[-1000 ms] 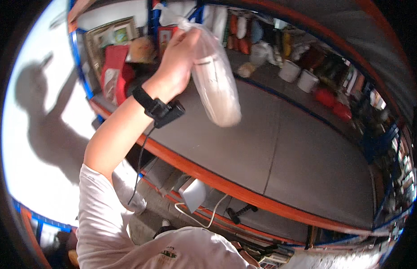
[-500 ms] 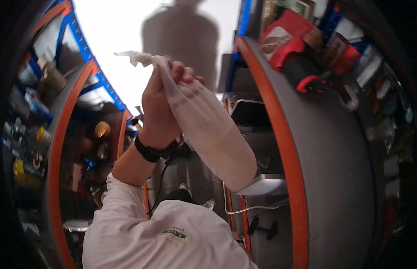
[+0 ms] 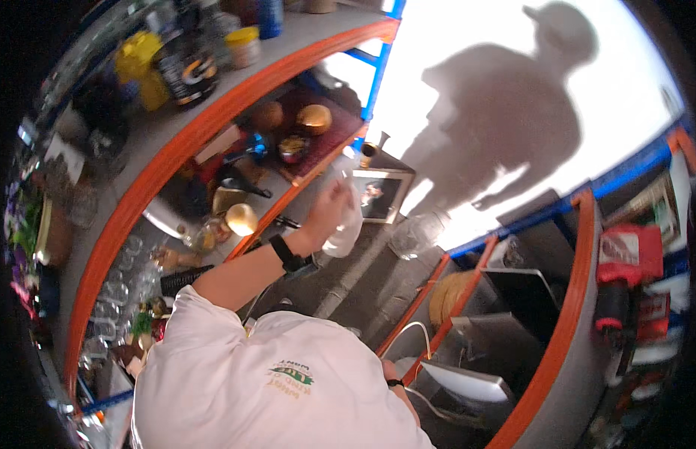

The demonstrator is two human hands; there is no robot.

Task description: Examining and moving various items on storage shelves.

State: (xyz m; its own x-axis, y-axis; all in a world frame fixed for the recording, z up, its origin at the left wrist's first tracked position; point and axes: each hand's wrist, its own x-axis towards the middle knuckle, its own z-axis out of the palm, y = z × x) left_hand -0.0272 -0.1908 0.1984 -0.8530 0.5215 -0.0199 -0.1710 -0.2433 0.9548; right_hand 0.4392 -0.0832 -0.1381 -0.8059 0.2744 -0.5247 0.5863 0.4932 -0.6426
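My left hand point(image 3: 331, 212), with a black band on its wrist, reaches out over the aisle beside the left shelf. It is closed round a whitish, translucent plastic bag point(image 3: 346, 233); part of the bag hangs below the fingers, blurred by motion. What the bag contains cannot be made out. Just beyond the hand stands a framed picture point(image 3: 393, 196) at the shelf's end, with a small brass vessel point(image 3: 368, 155) above it. Low by my right side, my right hand point(image 3: 391, 371) shows only in part past my shirt, and its fingers are hidden.
An orange-edged shelf point(image 3: 161, 142) on the left bears bottles, glasses and a golden bowl point(image 3: 315, 118). At right, another orange-edged rack point(image 3: 565, 329) holds flat silver devices point(image 3: 468, 380) and a white cable. A clear crumpled plastic thing point(image 3: 417, 236) lies on the floor ahead.
My view has swung left. My left hand, still gripping the plastic bag, has moved away from me and down toward the left shelf's end; the bag looks smaller and hangs more upright.
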